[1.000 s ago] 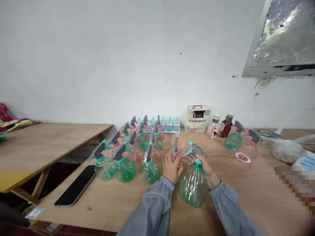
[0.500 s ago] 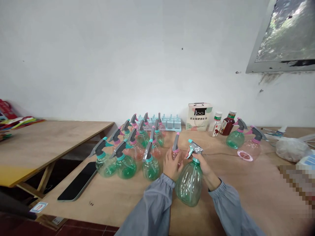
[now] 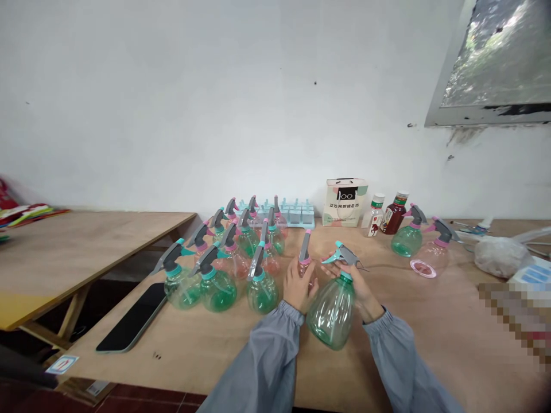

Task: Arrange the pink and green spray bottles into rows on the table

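Head view: wooden table (image 3: pixel 430 344) is the biggest thing, w/ a packed group of spray bottles (image 3: pixel 224 269) on its left part, in rows, all upright. Next, the green bottle (image 3: pixel 332 312) is in our right hand (image 3: pixel 359 287), fingers closed round the neck under the trigger, so it hangs tilted, probably just off the wood. Our left hand (image 3: pixel 299 287) is wrapped on a pink bottle (image 3: pixel 305 261) standing beside the group. Bare room is to the right & front; phone (image 3: pixel 131 318) lies near the left edge.
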### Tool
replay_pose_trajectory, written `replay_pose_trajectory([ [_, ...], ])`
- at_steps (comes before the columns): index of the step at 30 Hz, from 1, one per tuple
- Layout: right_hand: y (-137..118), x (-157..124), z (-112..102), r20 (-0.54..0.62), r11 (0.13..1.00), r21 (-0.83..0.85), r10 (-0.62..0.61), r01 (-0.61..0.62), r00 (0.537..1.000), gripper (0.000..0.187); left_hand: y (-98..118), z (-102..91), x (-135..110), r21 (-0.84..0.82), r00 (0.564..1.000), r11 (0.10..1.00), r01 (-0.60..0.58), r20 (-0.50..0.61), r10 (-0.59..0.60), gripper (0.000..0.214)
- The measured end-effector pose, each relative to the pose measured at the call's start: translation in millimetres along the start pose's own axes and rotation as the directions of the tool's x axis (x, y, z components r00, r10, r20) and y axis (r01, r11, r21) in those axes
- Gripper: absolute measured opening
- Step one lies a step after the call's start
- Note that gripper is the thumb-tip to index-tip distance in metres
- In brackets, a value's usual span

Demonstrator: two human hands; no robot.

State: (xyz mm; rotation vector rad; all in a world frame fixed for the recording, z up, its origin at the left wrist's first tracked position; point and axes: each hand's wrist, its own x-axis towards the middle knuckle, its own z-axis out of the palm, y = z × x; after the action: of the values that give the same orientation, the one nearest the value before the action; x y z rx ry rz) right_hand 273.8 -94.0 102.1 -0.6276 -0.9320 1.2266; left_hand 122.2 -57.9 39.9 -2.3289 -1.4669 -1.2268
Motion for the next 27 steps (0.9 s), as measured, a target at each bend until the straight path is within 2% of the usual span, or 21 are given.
replay_pose_trajectory([
  [2,-0.3,-0.4,-0.6,0.007,0.999,0.046,-0.011,0.01,1.0,0.028,-0.4,1.1,-0.1,0.031,1.0,0.999,-0.015,-0.003,0.015,0.051],
  [6,0.9,-1.9,-0.3,-0.1,0.997,0.043,-0.063,0.068,0.993,0.027,-1.6,4.1,0.4,0.088,1.0,0.996,-0.002,-0.024,0.004,0.047],
  [12,-1.3,-5.7,6.1,0.043,0.999,0.017,-0.031,0.03,0.999,0.028,-1.6,2.3,-1.2,0.092,0.998,0.995,-0.048,-0.036,0.052,0.053],
  [17,-3.5,-7.8,5.0,-0.006,0.995,-0.059,-0.076,0.075,0.997,0.026,-1.1,-0.1,-1.2,0.067,0.998,0.997,-0.05,-0.034,0.053,0.05],
  [22,-3.9,-8.0,6.0,0.031,0.993,-0.094,-0.069,0.072,0.997,0.029,-0.9,-0.7,-1.3,0.065,0.998,0.997,-0.05,-0.02,0.051,0.054],
  [24,-4.8,-7.5,9.0,0.004,0.991,-0.09,-0.096,0.096,0.995,0.029,-1.4,0.8,-0.4,0.069,0.999,0.997,-0.035,-0.003,0.035,0.053],
  [27,-6.9,-6.6,11.9,-0.123,0.98,-0.126,-0.17,0.154,0.978,0.027,-2.0,2.8,1.3,0.079,1.0,0.997,-0.001,0.022,-0.001,0.05],
])
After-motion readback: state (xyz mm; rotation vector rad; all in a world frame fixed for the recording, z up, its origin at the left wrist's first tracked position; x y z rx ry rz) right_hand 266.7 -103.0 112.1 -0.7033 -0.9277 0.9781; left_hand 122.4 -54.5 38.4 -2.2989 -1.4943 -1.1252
